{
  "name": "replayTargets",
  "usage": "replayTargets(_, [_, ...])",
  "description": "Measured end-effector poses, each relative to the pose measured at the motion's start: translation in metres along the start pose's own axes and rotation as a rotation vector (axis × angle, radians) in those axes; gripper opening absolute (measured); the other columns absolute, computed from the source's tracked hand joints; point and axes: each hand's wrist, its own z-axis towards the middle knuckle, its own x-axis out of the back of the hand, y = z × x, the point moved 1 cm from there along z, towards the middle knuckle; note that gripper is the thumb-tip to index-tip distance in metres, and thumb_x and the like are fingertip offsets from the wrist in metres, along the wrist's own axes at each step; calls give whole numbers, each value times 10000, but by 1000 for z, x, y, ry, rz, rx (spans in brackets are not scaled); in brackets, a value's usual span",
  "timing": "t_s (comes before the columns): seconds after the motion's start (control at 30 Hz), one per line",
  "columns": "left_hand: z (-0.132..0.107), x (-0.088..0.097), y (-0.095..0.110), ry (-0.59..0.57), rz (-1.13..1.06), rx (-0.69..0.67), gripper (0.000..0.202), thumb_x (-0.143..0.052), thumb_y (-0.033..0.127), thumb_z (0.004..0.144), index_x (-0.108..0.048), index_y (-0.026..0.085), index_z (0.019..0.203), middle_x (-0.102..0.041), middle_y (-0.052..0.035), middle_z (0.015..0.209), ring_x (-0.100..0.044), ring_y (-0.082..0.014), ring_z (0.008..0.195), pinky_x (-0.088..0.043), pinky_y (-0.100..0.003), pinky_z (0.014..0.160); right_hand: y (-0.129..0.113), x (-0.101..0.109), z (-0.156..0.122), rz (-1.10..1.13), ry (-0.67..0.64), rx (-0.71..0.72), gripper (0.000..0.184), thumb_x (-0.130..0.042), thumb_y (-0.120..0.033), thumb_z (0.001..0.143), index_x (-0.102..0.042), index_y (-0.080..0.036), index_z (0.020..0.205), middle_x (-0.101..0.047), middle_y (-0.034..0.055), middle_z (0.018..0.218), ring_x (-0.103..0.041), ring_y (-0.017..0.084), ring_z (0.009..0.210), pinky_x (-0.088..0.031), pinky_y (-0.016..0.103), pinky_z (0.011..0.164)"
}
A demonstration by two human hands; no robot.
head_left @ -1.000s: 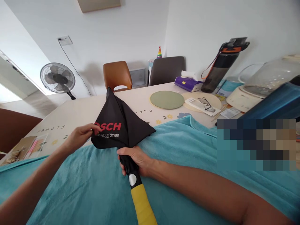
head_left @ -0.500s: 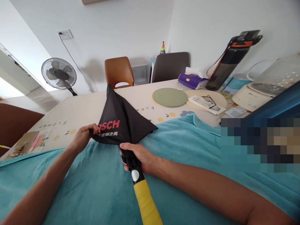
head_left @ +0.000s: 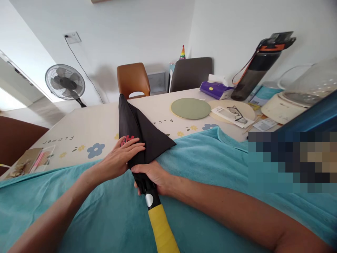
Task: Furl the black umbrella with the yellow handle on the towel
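Note:
A black folding umbrella [head_left: 142,130] with red lettering and a yellow handle [head_left: 163,232] lies on a teal towel [head_left: 205,168] spread over the table. My right hand [head_left: 154,175] is closed around the umbrella's shaft just above the grey button. My left hand [head_left: 122,156] lies flat on the left fold of the black canopy, fingers stretched out and pressing the cloth toward the middle, covering part of the lettering.
On the table [head_left: 86,126] behind lie a green round mat [head_left: 191,108], glasses on a booklet [head_left: 234,115], a purple tissue pack [head_left: 216,89], a dark bottle [head_left: 258,66] and a white appliance [head_left: 292,102]. Two chairs [head_left: 133,80] and a fan [head_left: 65,82] stand beyond.
My left hand let go of the canopy's left edge, folded that flap inward and now rests flat on it. The umbrella looks narrower. My right hand kept its grip.

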Motion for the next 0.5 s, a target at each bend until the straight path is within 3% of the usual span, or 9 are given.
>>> replayTargets(0.1, [10, -3, 3, 26, 109, -52, 531, -348, -16, 724, -484, 219, 1180, -525, -56, 1248, -378, -198, 1231, -78, -504, 1079, 1, 0, 1, -32, 7, 6, 69, -575, -162, 742, -520, -154, 702, -538, -8, 473, -537, 143, 422, -474, 267, 361])
replayTargets(0.27, [18, -1, 6, 77, 229, -132, 253, -391, 89, 811, -582, 201, 933, -565, -66, 1121, -479, -203, 1064, -230, -471, 1026, 2, 0, 0, -13, 17, 0, 82, -589, -186, 741, -527, -147, 703, -540, -3, 491, -541, 148, 429, -480, 280, 376])
replayTargets(0.37, [17, -9, 4, 158, 300, -152, 227, -389, 128, 842, -587, 188, 935, -573, -79, 1094, -494, -204, 1014, -345, -404, 929, 1, 3, -2, 41, -70, -10, 104, -569, -207, 753, -536, -118, 710, -585, 27, 561, -579, 156, 483, -511, 301, 440])
replayTargets(0.5, [10, -29, -4, 366, 387, -99, 244, -400, 217, 864, -580, 176, 1024, -585, -103, 1046, -500, -227, 964, -382, -392, 845, 2, 8, -3, 153, -228, -71, 188, -538, -257, 777, -577, -73, 786, -630, 72, 703, -628, 170, 606, -545, 345, 597])
